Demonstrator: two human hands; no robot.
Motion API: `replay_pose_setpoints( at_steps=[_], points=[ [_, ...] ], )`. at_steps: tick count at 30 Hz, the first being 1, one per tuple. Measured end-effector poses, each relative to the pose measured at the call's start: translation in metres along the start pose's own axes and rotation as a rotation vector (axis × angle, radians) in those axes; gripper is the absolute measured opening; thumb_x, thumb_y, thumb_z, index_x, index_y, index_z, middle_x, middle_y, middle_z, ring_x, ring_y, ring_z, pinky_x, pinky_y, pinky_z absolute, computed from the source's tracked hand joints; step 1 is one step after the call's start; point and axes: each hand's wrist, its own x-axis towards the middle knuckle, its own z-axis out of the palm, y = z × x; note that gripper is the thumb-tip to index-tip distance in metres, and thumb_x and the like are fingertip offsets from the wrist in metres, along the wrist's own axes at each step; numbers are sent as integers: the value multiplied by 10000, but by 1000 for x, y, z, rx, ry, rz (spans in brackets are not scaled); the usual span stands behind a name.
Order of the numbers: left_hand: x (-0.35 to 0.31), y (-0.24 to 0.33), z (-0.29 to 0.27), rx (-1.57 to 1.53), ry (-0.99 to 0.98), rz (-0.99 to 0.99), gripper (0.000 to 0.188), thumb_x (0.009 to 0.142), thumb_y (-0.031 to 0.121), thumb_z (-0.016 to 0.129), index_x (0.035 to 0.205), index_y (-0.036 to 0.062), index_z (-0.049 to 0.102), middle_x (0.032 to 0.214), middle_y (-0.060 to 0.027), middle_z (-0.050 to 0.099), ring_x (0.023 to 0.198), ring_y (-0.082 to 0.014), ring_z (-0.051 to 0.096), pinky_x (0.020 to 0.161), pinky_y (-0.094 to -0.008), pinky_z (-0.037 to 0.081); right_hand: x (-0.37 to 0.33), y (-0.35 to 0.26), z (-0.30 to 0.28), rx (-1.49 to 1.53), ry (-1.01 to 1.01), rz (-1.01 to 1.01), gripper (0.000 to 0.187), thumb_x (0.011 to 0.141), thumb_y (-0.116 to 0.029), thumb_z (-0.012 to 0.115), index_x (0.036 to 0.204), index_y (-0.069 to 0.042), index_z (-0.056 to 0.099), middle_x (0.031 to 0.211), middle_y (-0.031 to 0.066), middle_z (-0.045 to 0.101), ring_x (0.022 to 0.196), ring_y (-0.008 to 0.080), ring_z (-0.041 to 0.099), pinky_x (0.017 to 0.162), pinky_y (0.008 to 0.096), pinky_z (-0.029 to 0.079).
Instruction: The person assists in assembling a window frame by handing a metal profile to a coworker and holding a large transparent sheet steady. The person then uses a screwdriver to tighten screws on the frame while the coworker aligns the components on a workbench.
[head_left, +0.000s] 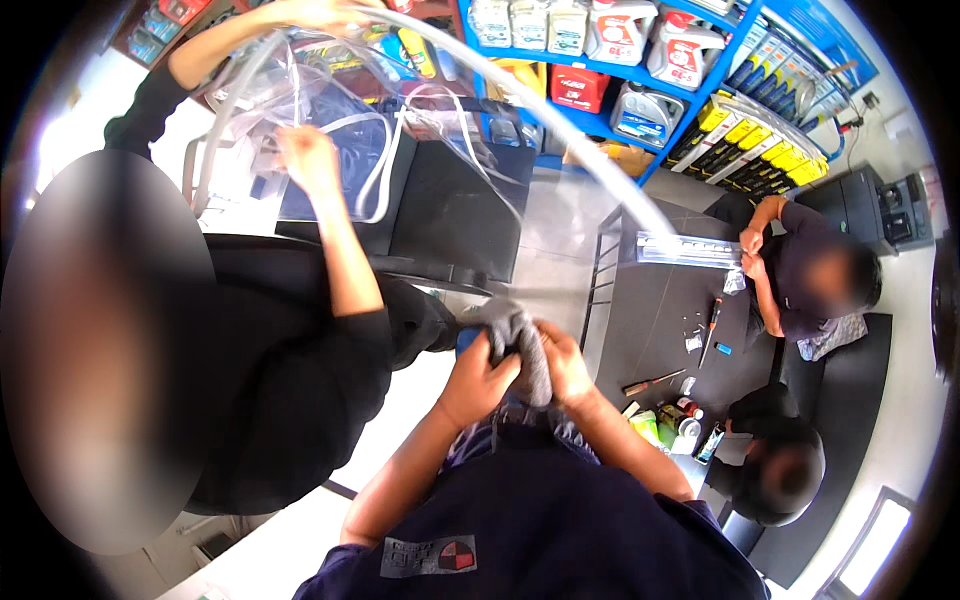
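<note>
Close in front of my body I hold a grey knitted cloth [533, 355], possibly a glove, bunched up between both hands. My left hand [474, 385] is closed on its left side, the thumb pressed in toward the middle. My right hand [566, 370] grips its right edge with bent fingers. Part of the cloth rises above my hands and folds over. A small patch of blue [466, 340] shows beside my left hand; what it belongs to I cannot make out.
A person in black at left handles clear plastic sheeting [300, 75] and a long pale strip [540, 100]. At right, two people sit by a black table [640, 330] bearing screwdrivers [711, 330], bottles [688, 430] and a clear package [690, 250]. A blue shelf [640, 75] holds jugs.
</note>
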Motion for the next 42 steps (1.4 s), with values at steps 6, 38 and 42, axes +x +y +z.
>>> replay_pose_setpoints(
  at_steps=[6, 38, 42],
  points=[
    [-63, -17, 21, 36, -66, -55, 391, 921, 146, 623, 1266, -18, 541, 1107, -130, 658, 1038, -202, 619, 905, -348, 489, -58, 19, -3, -46, 55, 37, 348, 997, -201, 459, 1202, 44, 597, 1022, 121, 674, 900, 167, 637, 815, 293, 520],
    [-109, 4, 74, 204, -78, 120, 373, 893, 158, 635, 1202, -38, 563, 1079, -213, 661, 1009, -314, 651, 873, -383, 509, -137, 36, -32, 171, 43, -54, 347, 1043, -241, 419, 1217, 25, 560, 1021, 92, 651, 870, 155, 631, 784, 278, 528],
    [-107, -3, 78, 207, -67, 161, 380, 905, 129, 628, 1248, -20, 559, 1092, -154, 673, 998, -213, 649, 885, -346, 507, -135, 48, -41, 152, 58, -53, 346, 1042, -239, 424, 1219, 25, 560, 1018, 90, 653, 872, 152, 631, 783, 276, 527]
  ],
)
